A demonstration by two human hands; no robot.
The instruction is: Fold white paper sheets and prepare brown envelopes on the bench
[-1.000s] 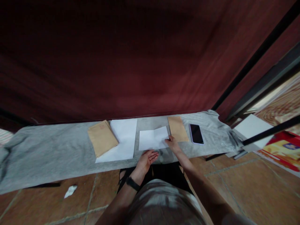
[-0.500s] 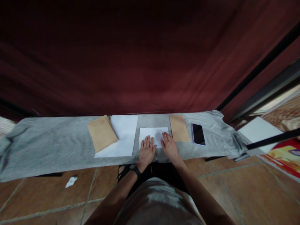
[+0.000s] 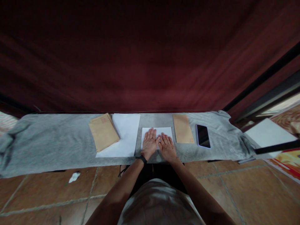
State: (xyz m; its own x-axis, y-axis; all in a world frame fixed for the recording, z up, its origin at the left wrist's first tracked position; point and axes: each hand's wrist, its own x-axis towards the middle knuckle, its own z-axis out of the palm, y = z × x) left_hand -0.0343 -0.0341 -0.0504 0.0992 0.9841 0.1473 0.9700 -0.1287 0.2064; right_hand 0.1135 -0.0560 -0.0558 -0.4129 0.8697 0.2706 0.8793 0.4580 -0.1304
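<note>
Across a small white sheet [image 3: 161, 130], the left hand [image 3: 150, 143] and the right hand [image 3: 167, 147] lay side by side, palms down and flat, their fingers stretched forward and gripping nothing. The thumbs pointed inward and came close to each other; whether they touched was hard to tell. The sheet lay under both hands, its far edge and outer corners showing beyond the fingers, on a counter [image 3: 56, 140] covered with grey cloth. A dark band [image 3: 142, 159] circled the left wrist. Just to the right of the right hand, apart from the sheet, was a single brown envelope [image 3: 183, 128], and past it, farther right, lay a phone [image 3: 203, 136] with a dark screen and a pale purple edge. Left of the left hand was a larger white paper [image 3: 128, 134], its far-left part covered by a slightly fanned pile of brown envelopes [image 3: 103, 132]. Ahead of the hands, beyond the counter's far edge, hung a dark red curtain [image 3: 145, 68]. Well off to the right of the hands were a white panel [image 3: 269, 132] and a red and yellow box [image 3: 292, 161], partly cut off. Low to the left of the hands, a crumpled white scrap [image 3: 74, 177] lay on the tiled floor [image 3: 257, 190].
</note>
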